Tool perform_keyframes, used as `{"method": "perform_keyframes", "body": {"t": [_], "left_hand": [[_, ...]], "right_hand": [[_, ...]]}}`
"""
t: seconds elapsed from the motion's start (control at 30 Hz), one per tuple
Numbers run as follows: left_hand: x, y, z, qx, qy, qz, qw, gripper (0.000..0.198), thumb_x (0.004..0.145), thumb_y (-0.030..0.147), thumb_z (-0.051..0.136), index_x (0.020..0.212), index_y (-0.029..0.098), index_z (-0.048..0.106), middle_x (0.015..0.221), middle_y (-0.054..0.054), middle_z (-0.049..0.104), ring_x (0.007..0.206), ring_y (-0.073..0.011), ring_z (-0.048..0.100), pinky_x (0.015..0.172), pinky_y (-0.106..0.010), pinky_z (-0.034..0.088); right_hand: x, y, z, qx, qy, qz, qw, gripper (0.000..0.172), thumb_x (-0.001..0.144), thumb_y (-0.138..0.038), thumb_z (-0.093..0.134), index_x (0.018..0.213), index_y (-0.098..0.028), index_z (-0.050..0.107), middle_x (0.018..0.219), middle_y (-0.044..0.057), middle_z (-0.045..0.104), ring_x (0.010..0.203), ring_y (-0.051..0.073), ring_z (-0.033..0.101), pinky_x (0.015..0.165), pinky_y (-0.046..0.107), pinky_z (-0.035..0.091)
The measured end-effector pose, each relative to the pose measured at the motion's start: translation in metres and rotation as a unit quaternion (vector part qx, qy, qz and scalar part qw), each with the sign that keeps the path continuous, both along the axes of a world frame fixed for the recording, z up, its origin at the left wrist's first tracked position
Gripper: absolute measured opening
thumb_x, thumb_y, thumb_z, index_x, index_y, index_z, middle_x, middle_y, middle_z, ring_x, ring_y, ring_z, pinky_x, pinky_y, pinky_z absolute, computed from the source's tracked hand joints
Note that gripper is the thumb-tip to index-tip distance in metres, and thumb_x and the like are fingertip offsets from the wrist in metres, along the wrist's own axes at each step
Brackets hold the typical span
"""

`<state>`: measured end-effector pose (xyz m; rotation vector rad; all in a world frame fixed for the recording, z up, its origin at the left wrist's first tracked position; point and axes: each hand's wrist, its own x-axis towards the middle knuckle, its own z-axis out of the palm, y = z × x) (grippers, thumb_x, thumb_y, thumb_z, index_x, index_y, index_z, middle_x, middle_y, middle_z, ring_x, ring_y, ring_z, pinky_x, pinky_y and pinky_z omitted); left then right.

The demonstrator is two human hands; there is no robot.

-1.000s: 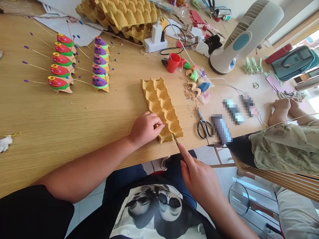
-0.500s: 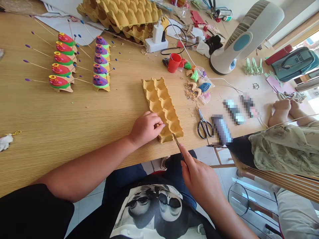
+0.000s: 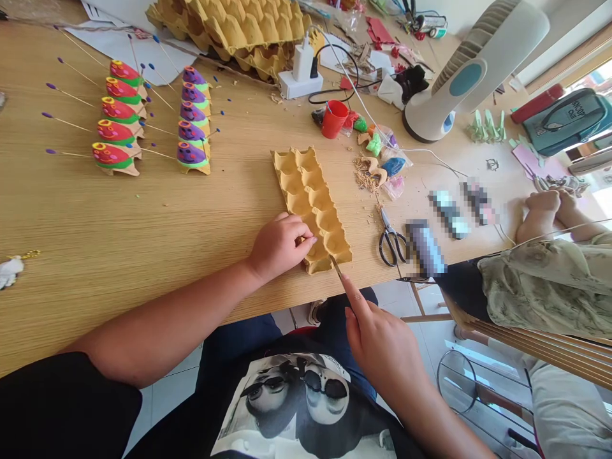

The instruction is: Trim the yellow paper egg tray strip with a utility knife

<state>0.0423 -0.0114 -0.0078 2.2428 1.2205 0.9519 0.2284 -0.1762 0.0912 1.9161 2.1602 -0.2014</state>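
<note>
A yellow egg carton strip (image 3: 316, 199) with two rows of cups lies on the wooden table in front of me. My left hand (image 3: 282, 247) is closed on its left side near the close end, the fingertips curled inside the cups. A slim knife (image 3: 337, 268) is in my right hand (image 3: 385, 338), with my index finger stretched along it. Its tip touches the near end of the carton, between the two rows. Most of the handle is hidden in my palm. Black-handled scissors (image 3: 393, 242) lie to the right of the carton.
Painted carton figures (image 3: 115, 156) with stick feelers stand in two rows at left. Stacked egg trays (image 3: 239, 29), a power strip (image 3: 300, 85), a red cup (image 3: 333, 119) and a white fan (image 3: 471, 76) are further back. Another person's hands (image 3: 542, 210) rest at right.
</note>
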Motion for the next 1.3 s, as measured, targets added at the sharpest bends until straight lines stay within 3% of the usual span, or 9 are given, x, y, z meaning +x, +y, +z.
{"method": "perform_keyframes", "body": {"t": [0.2, 0.43, 0.63, 0.8, 0.9, 1.3], "left_hand": [[0.0, 0.0, -0.001, 0.001, -0.005, -0.002, 1.0, 0.015, 0.087, 0.024, 0.067, 0.073, 0.019, 0.066, 0.077, -0.002, 0.067, 0.08, -0.0196, 0.058, 0.075, -0.033, 0.048], [0.0, -0.001, -0.002, -0.01, -0.005, 0.002, 1.0, 0.016, 0.088, 0.025, 0.067, 0.074, 0.02, 0.067, 0.079, -0.002, 0.069, 0.082, -0.0198, 0.059, 0.075, -0.034, 0.048], [0.0, -0.001, -0.001, 0.0, -0.006, 0.005, 1.0, 0.016, 0.087, 0.024, 0.068, 0.072, 0.02, 0.066, 0.078, -0.002, 0.068, 0.08, -0.0194, 0.059, 0.072, -0.033, 0.047], [0.001, -0.002, 0.0, 0.001, -0.01, 0.005, 1.0, 0.015, 0.087, 0.023, 0.069, 0.072, 0.019, 0.066, 0.077, -0.002, 0.067, 0.08, -0.0191, 0.058, 0.071, -0.032, 0.047], [0.001, -0.001, 0.0, 0.0, -0.007, 0.005, 1.0, 0.014, 0.086, 0.023, 0.069, 0.073, 0.019, 0.067, 0.077, -0.002, 0.067, 0.08, -0.0192, 0.057, 0.072, -0.032, 0.046], [0.001, 0.0, 0.001, 0.002, -0.005, -0.001, 1.0, 0.015, 0.086, 0.023, 0.069, 0.072, 0.018, 0.067, 0.076, -0.002, 0.066, 0.079, -0.0193, 0.057, 0.072, -0.032, 0.046]], "right_hand": [[-0.007, 0.007, 0.008, -0.03, -0.048, 0.002, 0.998, 0.063, 0.1, -0.024, 0.045, 0.16, -0.024, 0.029, 0.071, -0.002, 0.07, 0.058, 0.017, 0.066, 0.048, 0.03, 0.03], [-0.011, 0.015, 0.024, -0.101, -0.08, -0.009, 0.992, 0.068, 0.098, -0.024, 0.049, 0.161, -0.027, 0.026, 0.072, -0.001, 0.072, 0.06, 0.019, 0.069, 0.046, 0.029, 0.026], [-0.004, 0.003, 0.027, -0.081, -0.076, 0.0, 0.994, 0.065, 0.096, -0.021, 0.051, 0.158, -0.026, 0.034, 0.067, -0.003, 0.071, 0.055, 0.018, 0.069, 0.045, 0.029, 0.025], [0.01, -0.009, 0.035, -0.016, 0.019, 0.004, 1.0, 0.058, 0.099, -0.02, 0.045, 0.156, -0.024, 0.036, 0.069, -0.005, 0.072, 0.055, 0.017, 0.068, 0.047, 0.029, 0.031], [0.008, -0.004, 0.034, 0.011, 0.042, -0.003, 0.999, 0.059, 0.1, -0.021, 0.043, 0.158, -0.025, 0.031, 0.077, -0.004, 0.074, 0.058, 0.018, 0.068, 0.049, 0.03, 0.032], [0.004, 0.008, 0.018, -0.024, 0.028, -0.006, 0.999, 0.061, 0.101, -0.021, 0.045, 0.16, -0.026, 0.029, 0.078, -0.003, 0.073, 0.061, 0.018, 0.068, 0.05, 0.03, 0.027]]}}
